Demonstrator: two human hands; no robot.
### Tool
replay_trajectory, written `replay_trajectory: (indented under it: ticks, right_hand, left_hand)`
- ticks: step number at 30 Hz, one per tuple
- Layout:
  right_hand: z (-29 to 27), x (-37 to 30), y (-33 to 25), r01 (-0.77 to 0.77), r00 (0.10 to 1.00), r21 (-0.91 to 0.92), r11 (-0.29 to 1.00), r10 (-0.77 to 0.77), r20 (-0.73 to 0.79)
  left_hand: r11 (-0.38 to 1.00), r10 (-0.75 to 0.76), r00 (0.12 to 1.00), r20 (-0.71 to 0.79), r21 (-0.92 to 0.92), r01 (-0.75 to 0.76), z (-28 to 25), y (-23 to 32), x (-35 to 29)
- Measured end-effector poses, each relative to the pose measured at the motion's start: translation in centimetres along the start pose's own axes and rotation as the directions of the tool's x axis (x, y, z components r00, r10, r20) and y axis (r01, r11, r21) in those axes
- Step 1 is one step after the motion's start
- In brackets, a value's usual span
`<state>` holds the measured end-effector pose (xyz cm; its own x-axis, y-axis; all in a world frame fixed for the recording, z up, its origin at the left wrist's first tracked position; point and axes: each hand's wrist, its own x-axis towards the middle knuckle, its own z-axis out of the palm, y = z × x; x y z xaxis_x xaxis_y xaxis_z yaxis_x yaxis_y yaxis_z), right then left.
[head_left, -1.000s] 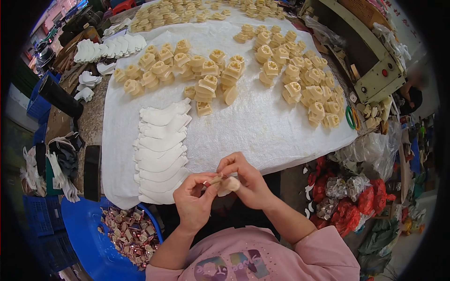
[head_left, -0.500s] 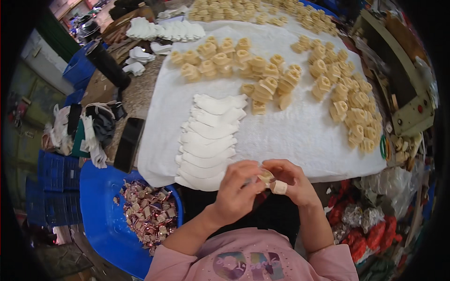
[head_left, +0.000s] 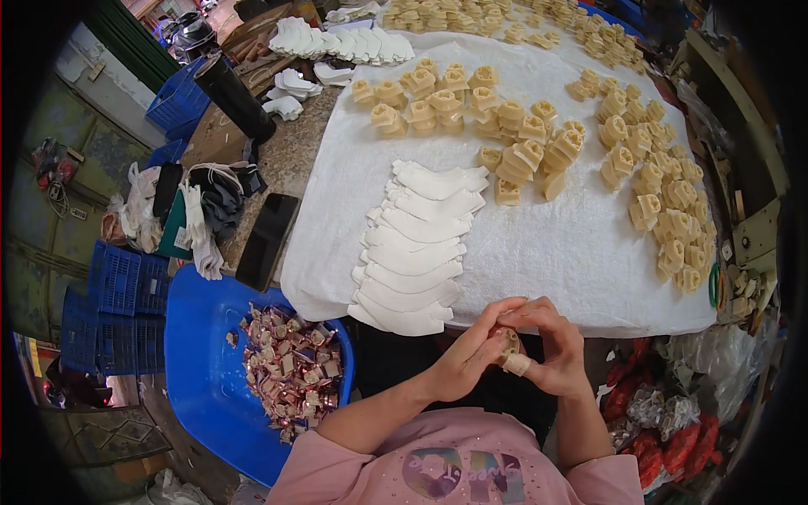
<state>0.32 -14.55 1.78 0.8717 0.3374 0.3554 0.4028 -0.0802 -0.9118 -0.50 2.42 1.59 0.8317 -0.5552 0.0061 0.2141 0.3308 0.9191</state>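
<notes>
My left hand (head_left: 468,360) and my right hand (head_left: 551,352) meet just off the near edge of the white-covered table. Between their fingertips is a small cream-coloured curled piece (head_left: 510,340), mostly hidden by the fingers. A pale band (head_left: 517,364) sits at my right thumb; whether it is wrapped round the thumb or part of the piece, I cannot tell. Ahead of my left hand lies an overlapping row of white curved strips (head_left: 418,244). Farther off, cream ring-like pieces (head_left: 513,160) stand in clusters, with more along the right side (head_left: 665,202).
A blue tub (head_left: 202,370) at my left holds many small pinkish-brown shiny pieces (head_left: 295,366). A phone (head_left: 268,240) and a black cylinder (head_left: 234,97) are on the table's left part. More white strips (head_left: 337,42) lie at the back. Red and clear plastic bags (head_left: 665,421) are at lower right.
The whole view has swung, so the table and tub appear farther right. My fingers have drawn closer together round the small piece, covering more of it.
</notes>
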Motion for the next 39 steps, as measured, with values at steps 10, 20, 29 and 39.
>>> replay_trajectory:
  ticks: [10, 20, 29, 39]
  right_hand:
    - [0.5, -0.3, 0.7, -0.280, 0.951, 0.563, 0.778, 0.303, 0.055]
    - [3.8, -0.4, 0.8, -0.108, 0.989, 0.336, 0.936, 0.134, -0.056]
    - [4.4, -0.8, 1.4, -0.030, 0.994, 0.441, 0.897, 0.071, -0.077]
    - [3.0, -0.6, 0.9, -0.214, 0.970, 0.371, 0.904, 0.240, -0.026]
  left_hand:
    - [0.991, 0.084, 0.996, 0.001, -0.105, -0.084, 1.2, -0.4, -0.3]
    - [0.861, 0.340, 0.899, -0.278, 0.477, -0.178, 2.2, -0.7, -0.6]
    - [0.957, 0.272, 0.858, -0.436, 0.214, -0.194, 1.9, -1.4, 0.8]
    - [0.959, 0.105, 0.952, -0.288, -0.222, -0.174, 0.5, -2.1, 0.8]
